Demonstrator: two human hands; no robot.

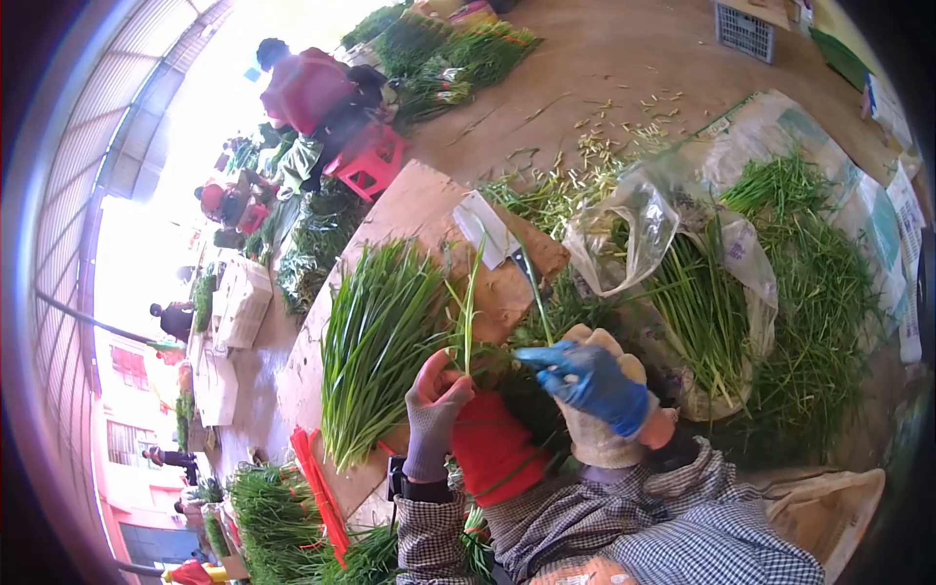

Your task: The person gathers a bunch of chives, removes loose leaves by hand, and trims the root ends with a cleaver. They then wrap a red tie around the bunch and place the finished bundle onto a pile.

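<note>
My left hand, in a grey glove with bare fingertips, pinches the lower end of a few green stalks that point upward. My right hand, in a blue glove, has its fingers closed at the base of a long thin stalk. On the wooden board, left of my hands, lies a large bundle of long green leaves. A cleaver with a dark handle rests on the board beyond my hands.
Right of the board, a clear plastic bag surrounds more greens. Red ties hang at the board's near left edge. A person sits by a red stool. A grey crate stands far back.
</note>
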